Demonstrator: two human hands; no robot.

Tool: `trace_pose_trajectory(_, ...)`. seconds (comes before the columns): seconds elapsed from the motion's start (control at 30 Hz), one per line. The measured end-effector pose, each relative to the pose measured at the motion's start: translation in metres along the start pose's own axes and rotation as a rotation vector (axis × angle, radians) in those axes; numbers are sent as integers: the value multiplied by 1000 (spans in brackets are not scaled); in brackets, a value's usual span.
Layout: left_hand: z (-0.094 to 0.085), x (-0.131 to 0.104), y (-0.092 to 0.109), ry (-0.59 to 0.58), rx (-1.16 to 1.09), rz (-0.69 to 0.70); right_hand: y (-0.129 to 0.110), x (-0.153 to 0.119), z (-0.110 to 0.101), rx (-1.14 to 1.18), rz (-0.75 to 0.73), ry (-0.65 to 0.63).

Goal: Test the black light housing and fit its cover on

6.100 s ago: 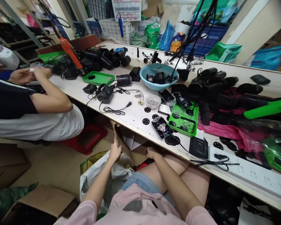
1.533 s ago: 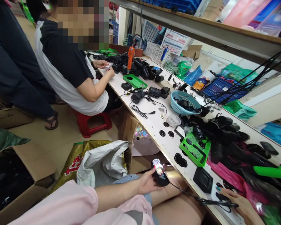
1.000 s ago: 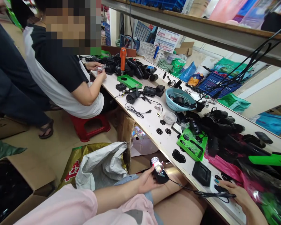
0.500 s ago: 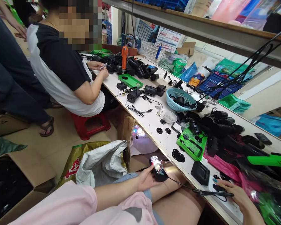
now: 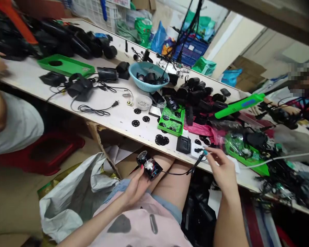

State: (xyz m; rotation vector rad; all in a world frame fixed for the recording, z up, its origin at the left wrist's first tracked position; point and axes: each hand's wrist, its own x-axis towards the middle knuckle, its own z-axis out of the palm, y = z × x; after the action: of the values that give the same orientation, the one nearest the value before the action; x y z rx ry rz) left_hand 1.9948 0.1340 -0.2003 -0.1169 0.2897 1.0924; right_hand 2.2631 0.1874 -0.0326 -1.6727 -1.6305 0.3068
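while the left hand [image 5: 135,185] holds the small black plastic lamp base with its bare circuit board [image 5: 149,165] above the lap, its fingers are closed around the lower end of that part and the thumb lies on the top. from the end beyond the fingertips a thin black power cord [image 5: 181,172] runs to the right hand [image 5: 220,168]. this hand is at the near edge of the long white worktable [image 5: 118,118], and its thumb and first finger pinch the black plug end of the cord [image 5: 201,156]; the other fingers are loosely curled. just past these fingertips lies a white power strip [image 5: 199,151], and a square black plastic cover [image 5: 183,144] sits to the thumb side of it.

i judge that the work is somewhere in the middle: the lamp base is in the hand and wired, but it has no cover on it, and no light shows on the board. whether the plug is in the strip i cannot tell. further behind the fingers stand a green perforated plastic tray [image 5: 171,122] and flat black round discs [image 5: 161,140].
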Motion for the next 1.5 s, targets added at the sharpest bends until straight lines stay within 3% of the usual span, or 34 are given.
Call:
trace_pose_trajectory(0.07,14,0,-2,-51,11,13,-25,-27,5,26,-141,-147)
trace_pose_trajectory(0.13,28,4,-2,-98,45,29,-40,-43,12,63,-192,-241)
trace_pose_trajectory(0.27,44,20,7,-112,63,84,-36,-39,18,83,-108,-229)
trace_pose_trajectory(0.47,60,52,32,36,84,227,-21,27,12,-14,-1,-283)
trace_pose_trajectory(0.6,81,60,46,296,171,345,-12,84,21,-41,-25,-356)
trace_pose_trajectory(0.7,91,64,53,307,177,366,-2,126,37,-87,-8,-303)
trace_pose_trajectory(0.87,87,70,57,191,143,310,14,186,71,-189,97,-161)
trace_pose_trajectory(1.0,69,71,65,51,109,143,26,210,85,-133,233,-150)
trace_pose_trajectory(1.07,60,71,70,27,98,84,31,210,83,-31,296,-167)
trace_pose_trajectory(1.2,50,73,75,42,50,156,38,193,65,211,377,-263)
trace_pose_trajectory(1.27,49,75,76,25,34,129,42,184,58,245,402,-285)
trace_pose_trajectory(1.33,51,77,75,13,23,80,48,179,54,201,426,-276)
trace_pose_trajectory(1.5,66,81,68,51,-13,144,59,180,62,-106,397,-220)
